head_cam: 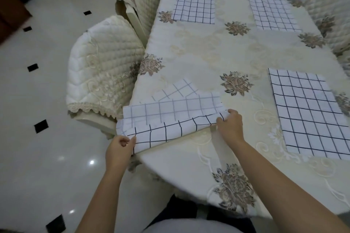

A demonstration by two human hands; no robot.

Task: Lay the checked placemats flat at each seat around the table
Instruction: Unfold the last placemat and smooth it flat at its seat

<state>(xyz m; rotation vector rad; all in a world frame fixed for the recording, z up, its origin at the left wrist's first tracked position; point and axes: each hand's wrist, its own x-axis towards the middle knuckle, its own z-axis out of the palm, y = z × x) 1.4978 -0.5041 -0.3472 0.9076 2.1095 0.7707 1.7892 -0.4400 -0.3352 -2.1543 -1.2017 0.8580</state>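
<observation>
A white placemat with dark checks (170, 117) lies half folded at the near left edge of the table (206, 58), its near part turned over and one corner sticking out behind. My left hand (118, 147) pinches its near left corner past the table edge. My right hand (230, 125) grips its right end on the cloth. Three more checked placemats lie flat: one at the far left (195, 6), one at the far right (272, 13), one at the near right (310, 111).
A cream floral tablecloth covers the table. Two quilted cream chairs stand along the left side, one near (102, 73) and one far (138, 0); another chair (329, 15) is at the far right. The glossy white floor with black diamond tiles (40, 126) spreads to the left.
</observation>
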